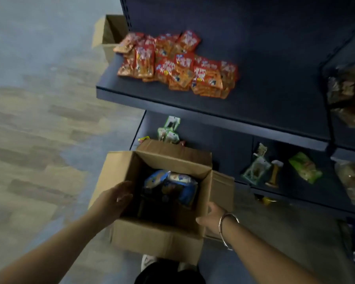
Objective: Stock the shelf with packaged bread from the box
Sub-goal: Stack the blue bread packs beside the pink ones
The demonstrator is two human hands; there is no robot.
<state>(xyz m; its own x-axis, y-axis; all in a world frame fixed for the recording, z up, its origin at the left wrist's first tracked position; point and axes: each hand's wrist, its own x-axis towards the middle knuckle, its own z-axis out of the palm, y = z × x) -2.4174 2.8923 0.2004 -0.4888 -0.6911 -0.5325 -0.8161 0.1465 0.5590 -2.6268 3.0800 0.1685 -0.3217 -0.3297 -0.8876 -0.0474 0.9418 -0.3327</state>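
Nearest the camera: a dark-clothed knee and a pale shoe [147,262] on the floor, just under the open brown cardboard box [152,236].

Left hand [115,198] lies over the box's left rim w/ fingers relaxed and spread, reaching into the opening, holding nothing. Right hand [210,217] grasps the box's right wall at its top edge, thumb on the near side, fingers hidden behind the cardboard; a silver bangle [226,226] sits on that wrist.

Box flaps are folded out on all four sides; far flap leans toward the shelving. Inside, toward the far right corner, lie blue-and-white plastic bread packets [170,186]; near left part of the box interior is dark, contents can't be told.

Left of the box: open wood-pattern plank floor [33,140], lots of free room.

Beyond the box, a dark grey metal shelf unit [203,111]. Low shelf holds green-and-white small packets [169,131] just behind the far flap, plus more green packets [304,170] further right, well apart. The shelf above has bare room at its front edge and right half; a heap of red-orange snack sachets [178,64] sits left of centre. Far right bay: clear bags of brownish goods [348,95], blurred. Behind the unit's left end, a second cardboard box [109,34] on the floor.
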